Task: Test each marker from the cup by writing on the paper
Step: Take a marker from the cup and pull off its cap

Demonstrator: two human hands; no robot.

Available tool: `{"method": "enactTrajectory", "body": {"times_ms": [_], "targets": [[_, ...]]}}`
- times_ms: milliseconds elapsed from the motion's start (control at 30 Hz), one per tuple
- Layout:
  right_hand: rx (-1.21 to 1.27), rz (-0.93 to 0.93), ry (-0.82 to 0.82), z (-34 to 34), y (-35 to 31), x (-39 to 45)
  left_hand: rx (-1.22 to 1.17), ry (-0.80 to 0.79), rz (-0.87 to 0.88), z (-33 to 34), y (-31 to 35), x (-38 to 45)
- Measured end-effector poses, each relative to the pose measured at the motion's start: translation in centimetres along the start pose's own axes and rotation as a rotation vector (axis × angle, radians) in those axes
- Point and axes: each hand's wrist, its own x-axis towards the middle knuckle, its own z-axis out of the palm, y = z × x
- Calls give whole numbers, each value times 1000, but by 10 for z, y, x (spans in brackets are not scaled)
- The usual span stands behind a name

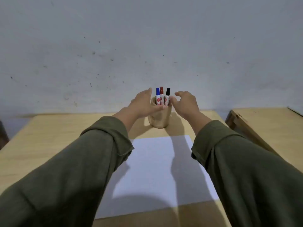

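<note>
Legible text: none. Blue-capped marker point(157, 97), centre of frame: white barrel carries a red round logo and a red printed mark below it at the cup rim; too blurred to read. Black-capped marker point(167, 97), just right: red barrel print, unreadable.

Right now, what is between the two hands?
In the head view, the cup with three markers, blue, red and black, stands between the left hand and right hand.
</note>
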Motion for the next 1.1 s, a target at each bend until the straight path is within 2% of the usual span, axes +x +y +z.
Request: {"method": "enactTrajectory", "body": {"times_ms": [300,600,867,1100], "targets": [[130,71,-30,22,14,29,-148,-63,-38,15,-16,19],[261,94,-9,30,19,31,-236,-13,26,21,-18,18],[464,129,38,29,14,28,-259,-17,3,21,-16,17],[636,62,84,0,-13,28,-192,-38,-52,12,-14,11]]}}
